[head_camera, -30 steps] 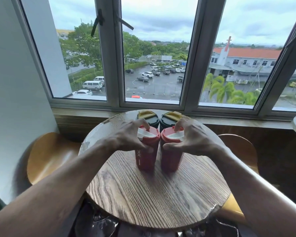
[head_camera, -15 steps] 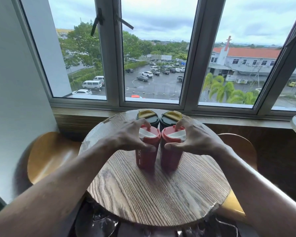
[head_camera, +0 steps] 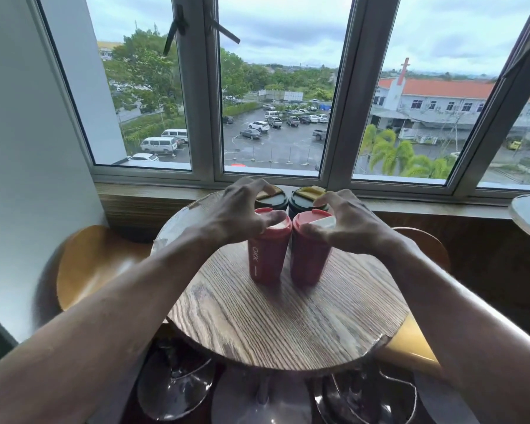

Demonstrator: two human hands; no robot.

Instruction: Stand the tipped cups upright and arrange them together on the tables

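Both my hands have lifted off the lids: left hand [head_camera: 231, 214] and right hand [head_camera: 348, 223] hover spread, gripping nothing, above two upright, touching red cups [head_camera: 268, 250] on the round table [head_camera: 288, 325].

Two red cups [head_camera: 268, 255] up front; two dark cups [head_camera: 276, 199] behind; two wooden chairs [head_camera: 95, 264]; two round tables [head_camera: 282, 325].

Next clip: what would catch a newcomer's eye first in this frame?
Two upright red lidded cups, the left red cup and the right red cup, stand side by side mid-way across the round wooden table. The left hand and right hand hover spread over their lids. Behind stand two dark cups with yellow lid tabs.
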